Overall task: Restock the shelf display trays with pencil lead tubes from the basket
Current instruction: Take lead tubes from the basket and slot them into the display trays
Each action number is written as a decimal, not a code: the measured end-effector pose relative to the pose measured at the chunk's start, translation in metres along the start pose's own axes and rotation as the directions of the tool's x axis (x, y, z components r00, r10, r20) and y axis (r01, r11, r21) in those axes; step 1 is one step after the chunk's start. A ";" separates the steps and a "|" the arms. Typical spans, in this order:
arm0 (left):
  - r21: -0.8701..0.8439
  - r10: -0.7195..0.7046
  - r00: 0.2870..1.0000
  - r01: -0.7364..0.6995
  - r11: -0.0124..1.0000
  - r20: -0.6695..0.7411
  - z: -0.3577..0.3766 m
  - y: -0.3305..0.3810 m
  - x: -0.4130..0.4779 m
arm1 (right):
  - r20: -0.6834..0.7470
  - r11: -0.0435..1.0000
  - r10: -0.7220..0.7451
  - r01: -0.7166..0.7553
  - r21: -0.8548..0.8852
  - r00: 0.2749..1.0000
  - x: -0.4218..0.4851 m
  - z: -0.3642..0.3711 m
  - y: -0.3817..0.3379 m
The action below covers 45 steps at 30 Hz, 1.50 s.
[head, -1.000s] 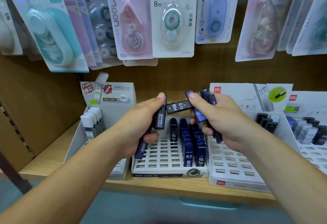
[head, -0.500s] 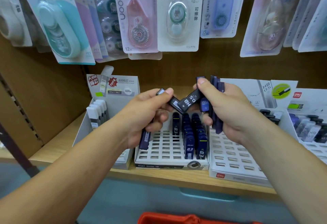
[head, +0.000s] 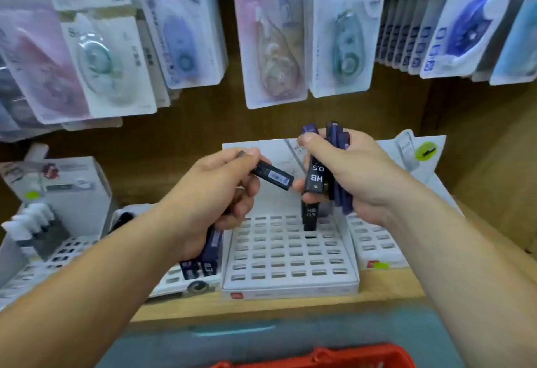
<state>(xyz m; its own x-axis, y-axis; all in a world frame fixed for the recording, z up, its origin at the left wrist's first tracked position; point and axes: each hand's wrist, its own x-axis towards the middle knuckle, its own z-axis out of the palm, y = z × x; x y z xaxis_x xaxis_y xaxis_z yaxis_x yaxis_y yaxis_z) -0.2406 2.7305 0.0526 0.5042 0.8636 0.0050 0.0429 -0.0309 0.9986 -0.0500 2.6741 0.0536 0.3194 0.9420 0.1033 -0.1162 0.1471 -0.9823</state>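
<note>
- Open room: the white slotted tray sits at frame centre with nearly all its slots bare. One standing tube marked HB 0.5 fills a slot in a back row. Both hands hang above the tray's rear half; its front rows lie uncovered.
- Edges: the tray's front lip sits close to the edge of the wooden shelf. Side walls rise left and right of the grid. The red basket shows at the bottom edge.
- Left hand: pinches a dark tube by one end, lying near level. Its free end is just beside a right fingertip; I cannot tell whether they touch.
- Right hand: curled round a bundle of navy tubes, thumb pressing a black tube upright above the standing one.
- Materials: glossy flat-sided plastic tubes, matte white card tray, wood-grain shelf, clear blister cards hanging above.
- The neighbouring tray, lower left, holds navy tubes marked 0.3.
- Change: half a second ago both hands met on one slanted tube; now each holds its own. The sparse tray has come to centre, and more basket shows.
</note>
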 end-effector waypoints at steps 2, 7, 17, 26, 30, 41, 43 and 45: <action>0.030 0.010 1.000 -0.010 0.999 0.005 0.025 0.003 0.010 | -0.012 0.998 -0.002 0.002 0.057 1.000 0.000 -0.026 -0.004; 0.102 0.014 0.999 -0.017 0.995 0.033 0.085 0.007 0.028 | -0.173 0.991 -0.083 0.063 -0.117 0.981 -0.001 -0.096 -0.006; 0.633 0.223 0.967 -0.252 0.732 0.126 0.147 0.012 0.061 | -0.185 0.998 0.046 -0.050 -0.022 0.982 -0.007 -0.165 0.023; 0.742 0.257 0.947 -0.312 0.594 0.193 0.174 -0.014 0.078 | -0.228 0.997 0.081 -0.075 0.033 0.970 -0.015 -0.181 0.045; 0.763 0.261 0.935 -0.349 0.544 0.242 0.181 -0.015 0.076 | -0.216 0.990 0.123 -0.103 0.099 0.969 -0.016 -0.186 0.045; 0.805 0.283 0.917 -0.385 0.452 0.280 0.176 -0.019 0.068 | -0.110 0.975 0.181 -0.163 0.153 0.977 -0.029 -0.192 0.034; 0.808 0.288 0.917 -0.383 0.447 0.275 0.174 -0.018 0.067 | -0.092 0.974 0.195 -0.182 0.135 0.976 -0.028 -0.192 0.035; 0.819 0.270 0.919 -0.383 0.428 0.289 0.173 -0.015 0.065 | -0.087 0.965 0.239 -0.226 0.134 0.967 -0.027 -0.191 0.038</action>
<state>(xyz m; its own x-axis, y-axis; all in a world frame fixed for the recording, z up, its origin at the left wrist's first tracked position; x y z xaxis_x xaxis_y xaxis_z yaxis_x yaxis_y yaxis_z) -0.0587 2.7000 0.0284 0.7239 0.6395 0.2590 0.5311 -0.7561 0.3824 0.1171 2.5967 -0.0164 0.3635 0.9198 -0.1480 -0.3099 -0.0305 -0.9503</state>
